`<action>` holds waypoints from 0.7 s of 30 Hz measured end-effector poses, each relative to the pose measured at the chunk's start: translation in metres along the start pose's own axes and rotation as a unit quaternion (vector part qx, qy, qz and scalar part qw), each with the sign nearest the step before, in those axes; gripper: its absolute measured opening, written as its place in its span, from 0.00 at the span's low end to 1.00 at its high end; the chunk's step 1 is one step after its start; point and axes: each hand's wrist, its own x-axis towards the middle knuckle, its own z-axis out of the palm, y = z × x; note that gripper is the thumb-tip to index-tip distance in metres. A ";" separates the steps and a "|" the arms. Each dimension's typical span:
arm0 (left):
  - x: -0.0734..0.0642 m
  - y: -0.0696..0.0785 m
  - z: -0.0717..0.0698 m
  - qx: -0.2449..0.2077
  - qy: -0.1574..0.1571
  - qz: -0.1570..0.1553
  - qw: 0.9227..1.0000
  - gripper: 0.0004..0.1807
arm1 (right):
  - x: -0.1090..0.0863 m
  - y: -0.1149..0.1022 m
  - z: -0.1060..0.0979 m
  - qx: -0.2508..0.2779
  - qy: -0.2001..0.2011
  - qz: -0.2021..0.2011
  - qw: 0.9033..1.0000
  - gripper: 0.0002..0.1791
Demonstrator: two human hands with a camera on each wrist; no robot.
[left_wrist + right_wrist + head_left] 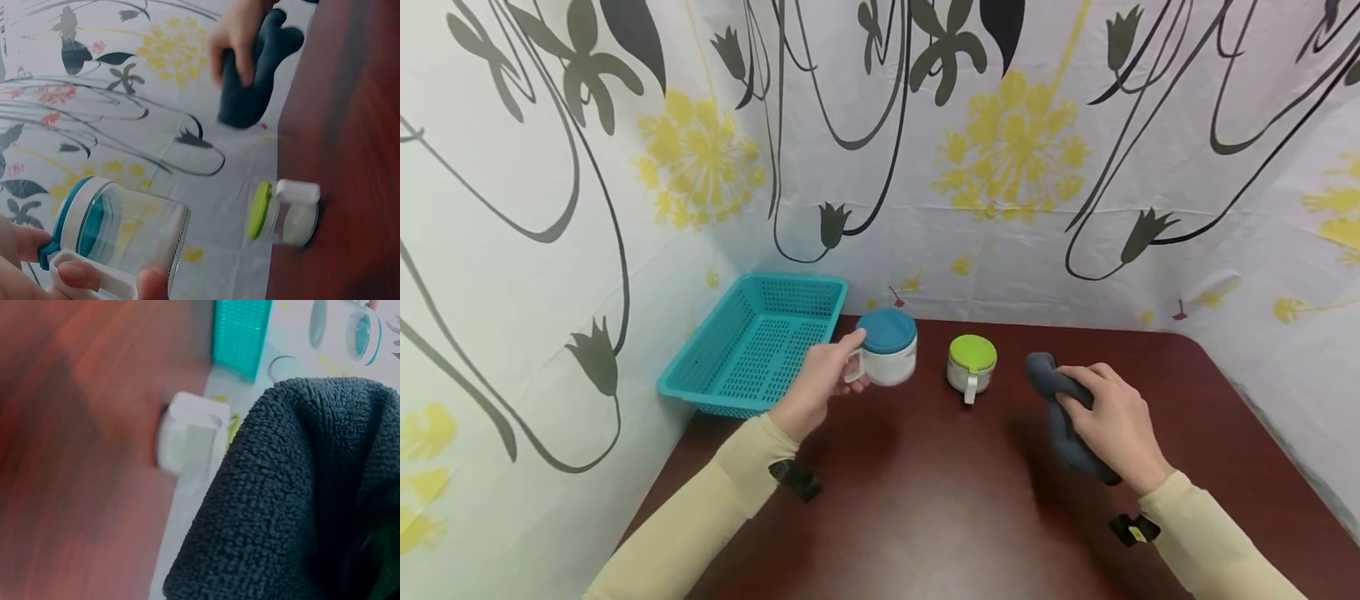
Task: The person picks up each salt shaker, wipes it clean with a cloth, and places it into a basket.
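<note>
My left hand [826, 372] grips the white handle of a glass jar with a blue lid [887, 343], held up off the table. In the left wrist view this jar [134, 225] is see-through and tilted, thumb near its lid. My right hand [1112, 421] holds a bunched dark grey-blue cloth [1067, 425] above the table. Close up in the right wrist view, the cloth [294, 487] looks like terry towelling and hides the fingers. Between the two hands a smaller jar with a green lid [972, 364] stands on the table, its white handle facing me.
A turquoise plastic basket [707, 383] with slotted sides sits at the back left of the dark red-brown table [940, 500]. Patterned white fabric [880, 183] hangs behind and along both sides.
</note>
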 end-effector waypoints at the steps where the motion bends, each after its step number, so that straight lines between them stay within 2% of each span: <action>1: 0.002 0.001 -0.004 -0.003 0.005 -0.005 1.000 0.35 | -0.003 0.004 -0.001 -0.005 -0.003 0.001 1.000 0.21; 7: 0.019 0.017 -0.031 -0.035 0.029 -0.012 0.999 0.31 | -0.013 0.025 -0.012 -0.027 -0.014 0.002 1.000 0.22; 14: 0.045 0.037 -0.064 -0.047 0.074 -0.010 0.996 0.37 | -0.021 0.047 -0.026 -0.055 -0.030 0.016 0.998 0.22; 17: 0.057 0.039 -0.077 -0.059 0.090 -0.016 0.994 0.38 | -0.025 0.056 -0.029 -0.061 -0.040 0.023 0.997 0.21; 21: 0.077 0.034 -0.095 -0.074 0.104 -0.020 0.992 0.35 | -0.028 0.065 -0.031 -0.065 -0.056 0.037 0.996 0.22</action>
